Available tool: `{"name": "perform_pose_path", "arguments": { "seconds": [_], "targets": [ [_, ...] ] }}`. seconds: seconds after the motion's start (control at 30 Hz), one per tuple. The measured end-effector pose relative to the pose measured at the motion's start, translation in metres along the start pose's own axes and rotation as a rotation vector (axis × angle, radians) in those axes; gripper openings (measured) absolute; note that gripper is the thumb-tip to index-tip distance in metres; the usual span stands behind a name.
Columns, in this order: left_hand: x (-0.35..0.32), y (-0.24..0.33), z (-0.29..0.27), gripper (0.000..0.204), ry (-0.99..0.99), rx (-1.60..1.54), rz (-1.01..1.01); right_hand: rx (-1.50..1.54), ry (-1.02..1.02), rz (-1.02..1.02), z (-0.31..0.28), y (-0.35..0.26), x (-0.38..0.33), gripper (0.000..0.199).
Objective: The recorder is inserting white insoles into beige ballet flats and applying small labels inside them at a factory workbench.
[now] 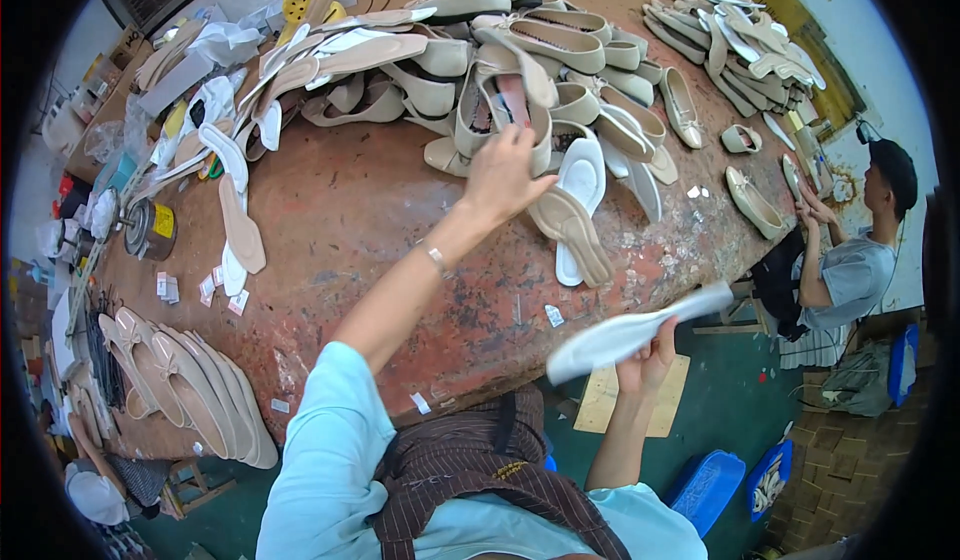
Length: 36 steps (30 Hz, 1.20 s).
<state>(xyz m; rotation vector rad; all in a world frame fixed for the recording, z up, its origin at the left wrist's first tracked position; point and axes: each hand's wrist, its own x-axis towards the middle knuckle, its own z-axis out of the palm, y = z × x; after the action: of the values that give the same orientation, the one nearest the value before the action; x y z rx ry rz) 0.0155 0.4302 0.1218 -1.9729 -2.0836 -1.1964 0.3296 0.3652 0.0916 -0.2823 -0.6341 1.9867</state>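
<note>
My left hand [500, 178] reaches into the pile of beige flat shoes, its fingers closed at the opening of one beige shoe [541, 140] with a pinkish inside. In my right hand [648, 362], off the table's front edge, is a white insole [610, 338], pinched between thumb and fingers and blurred by motion. Between my hands, a white insole [581, 182] and a beige insole [574, 230] lie overlapped on the table. More beige shoes [555, 42] are heaped behind my left hand.
Loose insoles [240, 225] trail along the reddish worn table [350, 200]. Beige shoes [205, 390] stand in a row at the near left, below a metal can [150, 228]. A co-worker [860, 230] handles a shoe at the right. Blue trays [708, 490] lie on the floor.
</note>
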Motion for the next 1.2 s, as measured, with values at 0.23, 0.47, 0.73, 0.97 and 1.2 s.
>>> {"name": "perform_pose_path", "arguments": {
  "seconds": [0.23, 0.47, 0.73, 0.97, 1.2],
  "targets": [
    [-0.182, 0.009, -0.147, 0.026, -0.155, -0.113, -0.117, -0.007, 0.157, 0.239, 0.026, 0.047, 0.031, 0.064],
    [-0.337, 0.002, -0.223, 0.016, -0.393, 0.191, -0.462, -0.1, -0.322, 0.383, 0.066, 0.097, 0.057, 0.066],
    [-0.391, -0.011, -0.19, 0.1, -0.021, 0.192, -0.55, -1.559, -1.167, -0.197, 0.134, 0.194, 0.02, 0.037],
    [-0.416, -0.028, -0.16, 0.116, 0.236, -0.031, -0.548, -1.395, -1.238, -0.098, 0.134, 0.282, -0.025, 0.03],
    [-0.426, -0.036, -0.15, 0.129, 0.33, -0.15, -0.492, -1.388, -1.204, -0.045, 0.129, 0.31, -0.035, 0.031]
  ]
}}
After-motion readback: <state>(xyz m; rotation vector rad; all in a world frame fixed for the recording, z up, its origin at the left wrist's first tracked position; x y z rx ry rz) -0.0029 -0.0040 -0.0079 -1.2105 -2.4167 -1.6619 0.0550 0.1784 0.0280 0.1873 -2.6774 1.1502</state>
